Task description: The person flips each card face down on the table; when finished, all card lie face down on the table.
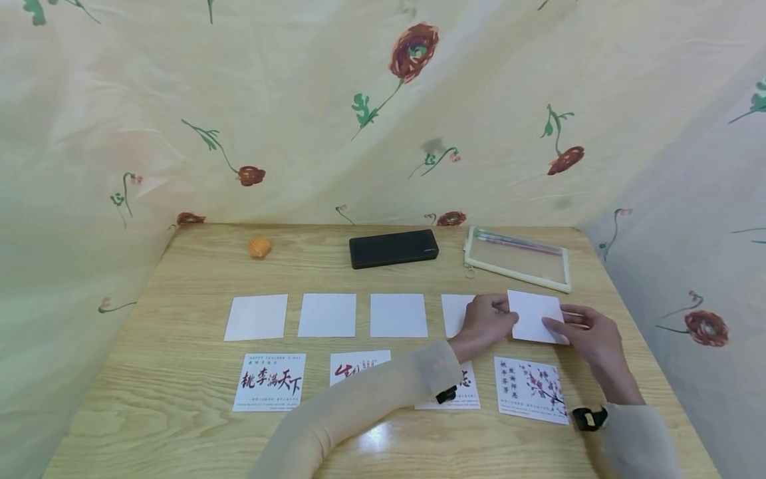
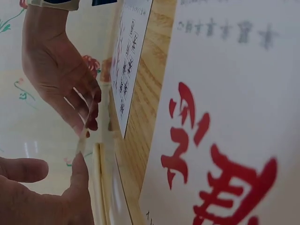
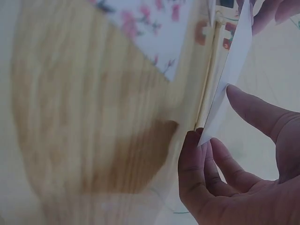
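Observation:
A white card point(image 1: 534, 317), blank on the side facing the head camera, is held up off the table between both hands. The left hand point(image 1: 487, 322) pinches its left edge with thumb and fingers. On the right edge, the right hand point(image 1: 598, 339) grips it, thumb on the near face and fingers behind, as the right wrist view shows with the card point(image 3: 229, 70) seen nearly edge-on. Just below lies a printed card with pink blossoms point(image 1: 531, 389). Partly covered by the left hand is another blank card point(image 1: 455, 313).
More blank cards point(image 1: 327, 315) lie in a row to the left. Nearer are cards with red Chinese lettering point(image 1: 269, 382), some partly hidden by the left sleeve point(image 1: 359, 392). Behind stand a black case point(image 1: 393, 249), a clear zip pouch point(image 1: 517, 258) and an orange lump point(image 1: 259, 247).

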Demonstrator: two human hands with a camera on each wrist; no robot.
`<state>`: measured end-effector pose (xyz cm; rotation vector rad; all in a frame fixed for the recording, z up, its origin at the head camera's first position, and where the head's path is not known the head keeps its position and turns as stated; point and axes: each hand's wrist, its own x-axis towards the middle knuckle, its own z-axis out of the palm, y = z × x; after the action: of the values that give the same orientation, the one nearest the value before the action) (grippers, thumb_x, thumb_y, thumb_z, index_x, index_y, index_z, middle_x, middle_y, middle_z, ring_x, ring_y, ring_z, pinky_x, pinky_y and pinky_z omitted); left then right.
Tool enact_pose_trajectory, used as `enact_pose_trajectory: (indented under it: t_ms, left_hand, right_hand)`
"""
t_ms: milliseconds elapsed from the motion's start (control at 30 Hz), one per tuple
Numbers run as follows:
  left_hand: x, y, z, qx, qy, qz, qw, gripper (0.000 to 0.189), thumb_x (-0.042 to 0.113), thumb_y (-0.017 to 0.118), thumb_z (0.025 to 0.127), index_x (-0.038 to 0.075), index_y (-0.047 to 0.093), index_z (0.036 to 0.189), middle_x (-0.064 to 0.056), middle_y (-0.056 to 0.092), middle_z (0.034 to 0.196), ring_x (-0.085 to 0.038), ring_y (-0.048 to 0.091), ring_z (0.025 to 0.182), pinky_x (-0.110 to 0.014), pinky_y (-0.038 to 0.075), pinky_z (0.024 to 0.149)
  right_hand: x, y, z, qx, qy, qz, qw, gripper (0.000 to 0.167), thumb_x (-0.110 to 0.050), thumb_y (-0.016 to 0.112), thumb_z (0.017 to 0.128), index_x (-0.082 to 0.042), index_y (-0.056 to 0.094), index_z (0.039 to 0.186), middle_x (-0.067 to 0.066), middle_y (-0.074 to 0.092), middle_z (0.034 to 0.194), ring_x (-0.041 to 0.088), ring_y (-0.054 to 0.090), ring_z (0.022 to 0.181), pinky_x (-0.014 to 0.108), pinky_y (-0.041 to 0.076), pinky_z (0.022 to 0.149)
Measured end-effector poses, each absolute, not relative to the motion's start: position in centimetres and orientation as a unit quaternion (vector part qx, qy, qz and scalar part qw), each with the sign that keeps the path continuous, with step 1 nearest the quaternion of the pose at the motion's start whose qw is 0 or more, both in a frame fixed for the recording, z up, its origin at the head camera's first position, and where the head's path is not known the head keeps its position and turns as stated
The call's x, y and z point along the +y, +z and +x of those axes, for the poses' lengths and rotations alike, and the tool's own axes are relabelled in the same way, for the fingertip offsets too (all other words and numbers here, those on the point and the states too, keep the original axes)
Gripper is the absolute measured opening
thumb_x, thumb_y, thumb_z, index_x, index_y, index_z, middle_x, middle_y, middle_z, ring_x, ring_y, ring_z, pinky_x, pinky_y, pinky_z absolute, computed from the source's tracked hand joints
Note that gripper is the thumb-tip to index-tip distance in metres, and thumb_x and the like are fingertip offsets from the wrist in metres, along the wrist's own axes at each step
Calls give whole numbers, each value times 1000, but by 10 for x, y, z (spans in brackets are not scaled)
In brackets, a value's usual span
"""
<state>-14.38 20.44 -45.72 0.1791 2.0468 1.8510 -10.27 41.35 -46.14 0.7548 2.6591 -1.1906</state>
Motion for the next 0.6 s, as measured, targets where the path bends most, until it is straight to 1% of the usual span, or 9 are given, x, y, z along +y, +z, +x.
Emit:
enact_pose_trajectory:
  t_ms: [33,133,233,267,333,433,500,567,600]
  left_hand:
    - [205,-458,-144,730,653,67,191,29,4,65,96,5,51,71,3,46,56,-7,38,49,-22,30,53]
    - [207,-459,-144,738,642,55,202,20,9,67,96,7,63,76,6,51,58,-5,43,51,-21,35,57]
    - [209,-459,-143,743,631,49,215,9,16,69,96,9,73,90,0,66,71,-5,50,57,-20,40,60]
    - [209,-459,-143,745,628,48,218,10,17,70,96,9,73,92,0,73,83,-4,52,62,-20,41,62]
    - [210,-460,-142,749,620,57,226,18,19,70,96,7,67,83,-7,77,98,-8,52,65,-22,39,60]
    - [212,-461,-141,757,607,65,235,24,23,71,97,6,64,81,-3,74,130,-7,63,91,-21,46,71]
    - [213,-461,-140,758,601,65,245,21,27,71,97,7,73,98,2,69,139,-9,66,112,-22,53,85]
    - [214,-461,-139,762,593,64,253,33,32,72,96,11,74,122,6,65,146,-10,61,132,-25,53,101]
    - [214,-461,-139,765,586,66,257,41,35,71,96,14,71,132,7,65,145,-10,60,134,-26,53,104]
  right_hand:
    - [414,-462,-103,882,-391,252,68,83,-51,69,98,2,41,155,32,48,151,40,54,124,14,46,70]
    - [417,-465,-106,886,-378,258,71,82,-49,69,98,2,41,155,33,47,152,45,51,130,22,45,77]
    - [420,-466,-108,890,-365,264,66,80,-47,69,99,3,41,154,33,47,152,47,50,131,29,45,80]
    - [421,-465,-109,891,-363,266,64,80,-46,70,99,3,42,154,33,47,151,47,50,130,30,45,80]
    - [423,-465,-111,893,-356,268,63,80,-46,70,98,4,42,154,34,47,151,47,50,130,32,46,80]
    - [425,-464,-112,893,-353,272,65,80,-46,70,98,4,42,154,34,46,151,47,49,129,32,45,81]
    - [426,-464,-113,893,-349,275,68,80,-46,69,99,4,42,154,33,46,151,46,49,128,30,44,80]
    - [427,-464,-114,893,-347,276,70,79,-47,68,99,5,42,154,33,46,150,44,50,126,27,43,78]
    - [427,-463,-114,892,-349,278,71,79,-47,67,100,5,42,154,33,47,150,43,50,125,26,42,77]
